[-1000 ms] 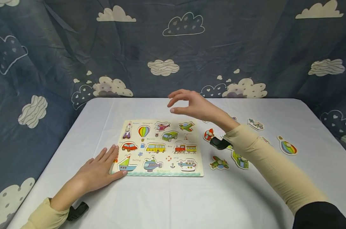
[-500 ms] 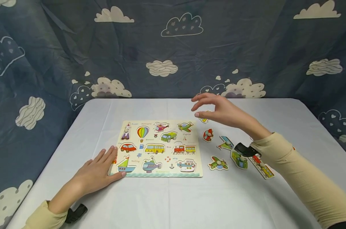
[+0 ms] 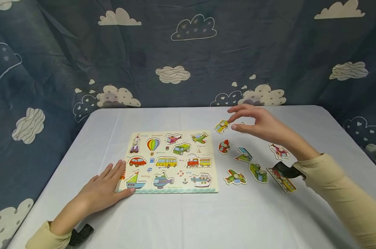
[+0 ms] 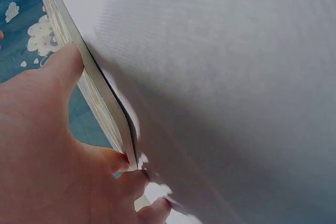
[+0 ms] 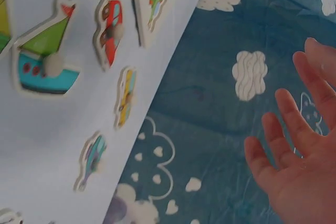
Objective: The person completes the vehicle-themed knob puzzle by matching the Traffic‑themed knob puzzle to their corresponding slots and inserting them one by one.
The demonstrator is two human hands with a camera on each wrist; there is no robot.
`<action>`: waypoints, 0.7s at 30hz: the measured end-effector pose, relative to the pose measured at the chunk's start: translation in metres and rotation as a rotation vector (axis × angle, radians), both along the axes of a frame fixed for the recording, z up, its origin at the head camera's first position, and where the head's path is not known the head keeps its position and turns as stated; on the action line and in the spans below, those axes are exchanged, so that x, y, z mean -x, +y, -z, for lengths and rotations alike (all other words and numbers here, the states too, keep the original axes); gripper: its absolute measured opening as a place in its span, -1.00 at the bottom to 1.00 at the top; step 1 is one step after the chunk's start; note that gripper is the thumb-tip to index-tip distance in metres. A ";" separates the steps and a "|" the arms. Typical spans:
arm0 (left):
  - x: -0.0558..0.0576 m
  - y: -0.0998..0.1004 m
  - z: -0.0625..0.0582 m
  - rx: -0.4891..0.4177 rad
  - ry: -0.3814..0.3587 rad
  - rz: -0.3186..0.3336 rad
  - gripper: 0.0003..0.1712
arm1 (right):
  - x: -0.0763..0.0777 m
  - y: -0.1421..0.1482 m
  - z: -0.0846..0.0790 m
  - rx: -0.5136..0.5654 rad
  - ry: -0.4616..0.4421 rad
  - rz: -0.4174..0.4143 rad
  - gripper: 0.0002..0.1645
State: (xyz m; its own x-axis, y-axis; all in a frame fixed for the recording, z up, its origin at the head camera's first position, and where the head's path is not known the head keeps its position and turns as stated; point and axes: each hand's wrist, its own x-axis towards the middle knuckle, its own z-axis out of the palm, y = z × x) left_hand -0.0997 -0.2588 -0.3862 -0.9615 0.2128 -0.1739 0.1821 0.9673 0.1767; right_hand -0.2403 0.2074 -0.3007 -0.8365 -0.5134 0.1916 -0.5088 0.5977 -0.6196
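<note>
A wooden puzzle board [image 3: 214, 173] printed with vehicles lies flat on the table. My left hand [image 3: 101, 192] rests on its left edge, fingers straight and thumb at the near corner; the left wrist view shows the thumb [image 4: 65, 69] against the board's side. To the board's right, my right hand [image 3: 262, 122] hovers with fingers apart and nothing in them. Its fingertips appear near a yellow bus piece [image 3: 222, 126] in the head view. From the right wrist, the hand [image 5: 302, 153] is apart from the bus piece [image 5: 126, 98] and submarine piece [image 5: 93, 158].
Several knobbed pieces lie right of the board: a red car [image 3: 224, 147], a sailboat [image 3: 244, 155], a green plane [image 3: 235, 177], a truck [image 3: 259, 173], a train [image 3: 284, 183] and a helicopter [image 3: 279, 151]. A dark cloud-patterned cloth [image 3: 144, 52] hangs behind the table.
My right hand has moved rightward from behind the board to beside the bus piece, still holding nothing. The left hand has stayed on the board. The whole view has shifted slightly.
</note>
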 end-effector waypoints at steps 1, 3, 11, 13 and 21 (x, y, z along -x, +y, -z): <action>0.000 0.000 0.000 0.000 0.004 0.001 0.20 | -0.001 0.003 0.000 0.002 -0.003 0.010 -0.77; 0.000 0.000 0.000 -0.002 0.001 -0.002 0.21 | -0.002 0.009 0.001 0.005 -0.005 0.026 -0.76; -0.001 -0.001 0.001 -0.005 -0.001 -0.004 0.21 | -0.002 0.036 0.008 0.000 -0.012 0.087 -0.72; -0.001 -0.001 0.001 -0.005 0.000 -0.003 0.21 | -0.003 0.042 0.008 0.001 -0.025 0.106 -0.72; -0.001 -0.002 0.000 -0.007 -0.006 -0.004 0.21 | -0.010 0.069 0.008 -0.009 -0.044 0.150 -0.67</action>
